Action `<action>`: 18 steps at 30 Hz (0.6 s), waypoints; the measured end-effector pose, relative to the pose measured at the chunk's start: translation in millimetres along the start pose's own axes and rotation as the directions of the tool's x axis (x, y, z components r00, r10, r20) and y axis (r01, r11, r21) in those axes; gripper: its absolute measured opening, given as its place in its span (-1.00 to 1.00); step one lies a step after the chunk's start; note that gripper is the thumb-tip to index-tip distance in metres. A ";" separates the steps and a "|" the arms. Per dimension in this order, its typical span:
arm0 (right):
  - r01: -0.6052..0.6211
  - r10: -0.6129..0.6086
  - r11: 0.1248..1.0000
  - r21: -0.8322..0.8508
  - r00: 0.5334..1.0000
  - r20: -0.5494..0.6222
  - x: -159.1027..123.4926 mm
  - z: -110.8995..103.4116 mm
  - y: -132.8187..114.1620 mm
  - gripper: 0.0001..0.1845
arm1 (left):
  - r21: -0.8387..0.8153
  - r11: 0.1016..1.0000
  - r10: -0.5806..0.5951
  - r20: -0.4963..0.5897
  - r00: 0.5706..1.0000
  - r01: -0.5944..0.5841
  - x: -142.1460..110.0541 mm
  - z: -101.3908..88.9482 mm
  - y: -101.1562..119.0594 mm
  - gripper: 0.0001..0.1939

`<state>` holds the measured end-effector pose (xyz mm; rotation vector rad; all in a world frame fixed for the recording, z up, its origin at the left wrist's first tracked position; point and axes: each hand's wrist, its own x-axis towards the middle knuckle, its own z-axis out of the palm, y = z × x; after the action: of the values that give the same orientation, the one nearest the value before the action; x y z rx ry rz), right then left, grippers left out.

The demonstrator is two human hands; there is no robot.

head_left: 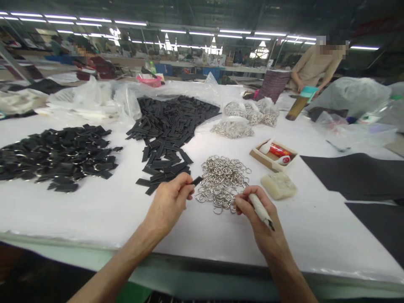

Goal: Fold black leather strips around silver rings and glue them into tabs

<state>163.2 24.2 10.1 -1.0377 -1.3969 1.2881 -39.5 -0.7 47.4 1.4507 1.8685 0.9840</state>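
Note:
My left hand is closed in a pinch on one end of a short black strip. Its other end points toward a heap of silver D-rings. My right hand is closed around a slim tool wrapped in whitish material, its dark tip angled down toward the wrist. The thumb and forefinger of that hand meet at the near right edge of the ring heap; whether they also pinch a ring I cannot tell. Behind my left hand spreads a pile of loose black strips.
At left lies a heap of black strips fitted with rings. Bagged rings are farther back. On the right are a small box holding a red tube, a waxy yellowish block and black sheets. A person stands across the table.

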 end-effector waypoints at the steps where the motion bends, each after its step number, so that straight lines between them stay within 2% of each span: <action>1: 0.014 -0.015 1.000 -0.021 1.000 -0.024 -0.2 0.9 -2.0 -0.85 | -0.102 0.994 -0.020 0.068 0.998 0.027 -3.3 5.2 2.2 -0.91; 4: 0.083 -0.106 0.983 -0.163 0.985 -0.137 -1.7 4.0 -8.3 -0.87 | -0.359 0.919 -0.052 0.294 0.954 0.161 -12.5 23.8 7.9 -0.95; 6: 0.146 -0.210 0.943 -0.299 0.958 -0.194 -3.2 5.8 -10.2 -0.90 | -0.451 0.851 -0.057 0.433 0.900 0.271 -15.9 35.2 10.1 -0.93; 8: 0.204 -0.306 0.889 -0.409 0.931 -0.200 -4.8 7.0 -9.2 -0.95 | -0.485 0.797 -0.072 0.516 0.853 0.360 -16.8 43.2 11.1 -0.91; 10: 0.244 -0.358 0.848 -0.470 0.918 -0.170 -6.3 7.8 -6.5 -0.95 | -0.493 0.771 -0.088 0.542 0.835 0.402 -16.3 47.5 11.7 -0.90; 13: 0.265 -0.383 0.807 -0.527 0.915 -0.127 -7.4 8.2 -1.9 -0.89 | -0.482 0.779 -0.091 0.547 0.832 0.402 -16.1 49.9 12.5 -0.90; 16: 0.364 -0.466 0.726 -0.584 0.884 -0.028 -6.3 7.9 1.6 -0.88 | -0.462 0.821 -0.072 0.498 0.864 0.334 -17.7 51.6 12.1 -0.89; 18: 0.481 -0.556 0.636 -0.604 0.828 0.073 -4.5 7.4 2.6 -0.89 | -0.438 0.862 -0.045 0.434 0.900 0.255 -19.1 53.4 10.5 -0.85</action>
<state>156.8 18.6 7.1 -0.9728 -1.8917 0.3278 13.7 -6.8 25.8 1.0777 1.2848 0.8999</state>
